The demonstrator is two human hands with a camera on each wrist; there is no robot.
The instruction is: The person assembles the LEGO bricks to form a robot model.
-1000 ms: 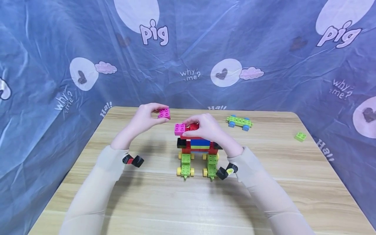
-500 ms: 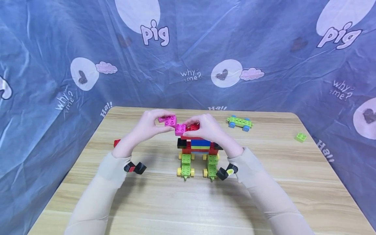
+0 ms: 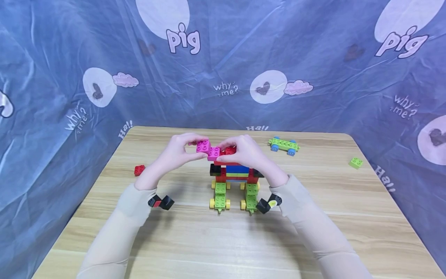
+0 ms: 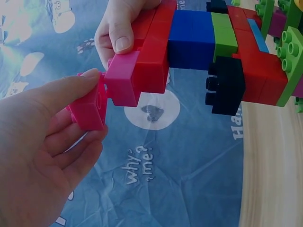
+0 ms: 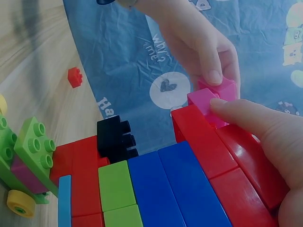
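Note:
A toy-brick model stands on the table, with green wheeled bases (image 3: 220, 201), blue bricks (image 3: 237, 169), red bricks (image 4: 154, 52) and a black brick (image 3: 215, 169) at its side. My left hand (image 3: 181, 151) pinches a pink brick (image 4: 89, 111) between thumb and fingers. That brick sits right against the studs of a second pink brick (image 4: 123, 78) projecting from the model's upper left end. My right hand (image 3: 245, 150) grips this second brick, its thumb on the pink side in the right wrist view. Its palm covers part of the red top.
A loose red brick (image 3: 139, 170) lies left of my left wrist. Behind the model to the right stands a green car base (image 3: 285, 144) with blue wheels. Farther right is a small green brick (image 3: 356, 162). Blue printed cloth (image 3: 223, 62) surrounds the table.
My left hand has moved right and down, bringing its pink brick up against the one on the model. The loose red brick has come into sight. My right hand keeps its place.

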